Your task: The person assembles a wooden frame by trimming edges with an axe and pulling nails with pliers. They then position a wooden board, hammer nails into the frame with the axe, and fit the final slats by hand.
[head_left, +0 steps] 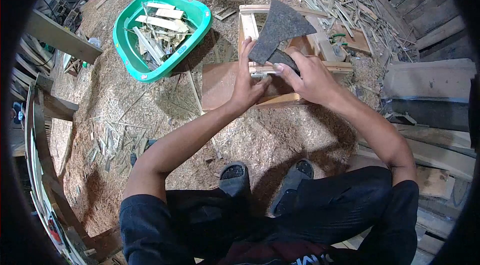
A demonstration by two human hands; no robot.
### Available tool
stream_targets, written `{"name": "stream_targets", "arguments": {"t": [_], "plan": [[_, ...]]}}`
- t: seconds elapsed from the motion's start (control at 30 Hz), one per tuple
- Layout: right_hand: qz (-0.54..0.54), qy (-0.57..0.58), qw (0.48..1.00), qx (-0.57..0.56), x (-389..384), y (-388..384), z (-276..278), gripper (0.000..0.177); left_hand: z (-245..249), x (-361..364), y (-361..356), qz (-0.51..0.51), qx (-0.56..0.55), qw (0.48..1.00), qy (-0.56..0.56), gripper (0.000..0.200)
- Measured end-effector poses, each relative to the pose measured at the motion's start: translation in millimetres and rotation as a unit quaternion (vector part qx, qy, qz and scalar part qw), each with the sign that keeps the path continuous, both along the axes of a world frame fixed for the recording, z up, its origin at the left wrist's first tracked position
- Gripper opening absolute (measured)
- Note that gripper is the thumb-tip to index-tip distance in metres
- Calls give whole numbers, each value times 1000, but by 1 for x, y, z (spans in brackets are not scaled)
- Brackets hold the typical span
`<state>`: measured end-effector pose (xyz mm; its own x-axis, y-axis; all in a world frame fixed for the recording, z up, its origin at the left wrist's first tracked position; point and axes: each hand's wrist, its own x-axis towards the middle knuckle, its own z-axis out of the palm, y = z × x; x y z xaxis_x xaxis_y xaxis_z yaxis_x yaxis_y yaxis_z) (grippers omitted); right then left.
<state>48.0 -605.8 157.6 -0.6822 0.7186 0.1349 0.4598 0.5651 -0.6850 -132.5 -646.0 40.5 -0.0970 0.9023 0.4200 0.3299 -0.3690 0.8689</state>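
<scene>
An axe (283, 27) with a broad dark metal head is in my right hand (314, 79), whose fingers close around it just below the head. The blade points up and away from me, over a wooden frame (337, 67) made of light strips and brown panels. My left hand (247, 77) grips the near strip at the left part of this frame, thumb below and fingers reaching up beside the axe head. The axe head and my fingers hide part of the strip. A brown board (217, 86) lies flat at the frame's left side.
A green plastic tub (124, 60) with wood offcuts stands at the left. Sawdust and splinters cover the ground. A pile of thin wood strips (345, 7) lies at the back right, with green-handled pliers (339, 36) near the frame. Boards (440, 155) are stacked on my right.
</scene>
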Motion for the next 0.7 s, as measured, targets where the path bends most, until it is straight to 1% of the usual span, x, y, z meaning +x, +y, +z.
{"name": "stream_targets", "arguments": {"t": [0.1, 0.2, 0.3, 0.4, 0.43, 0.5, 0.63, 0.7], "plan": [[-1, -5, 1000, 12, 2, 0, -1, 26, 3, -4, -3, -12, -23, 999, 19, 98], [6, 9, 999, 48, 2, 1, -3, 28, 5, -8, -5, -17, -26, 999, 39, 97], [0, -52, 998, 34, 1, 5, 11, 30, 7, -10, -7, -31, -28, 999, 30, 99], [0, -71, 991, 109, 1, 5, 31, 32, 9, -10, -7, -35, -29, 998, 34, 100], [15, -76, 989, 123, 2, 5, 36, 33, 8, -9, -7, -35, -26, 998, 36, 100], [33, -93, 985, 140, 6, 9, 30, 32, 11, -10, -7, -34, -14, 998, 43, 101], [35, -117, 980, 160, 6, 10, 27, 32, 13, -12, -10, -19, -11, 995, 94, 101], [48, -80, 979, 179, 3, 10, 28, 33, 12, -13, -9, -12, -2, 992, 122, 101]]}}
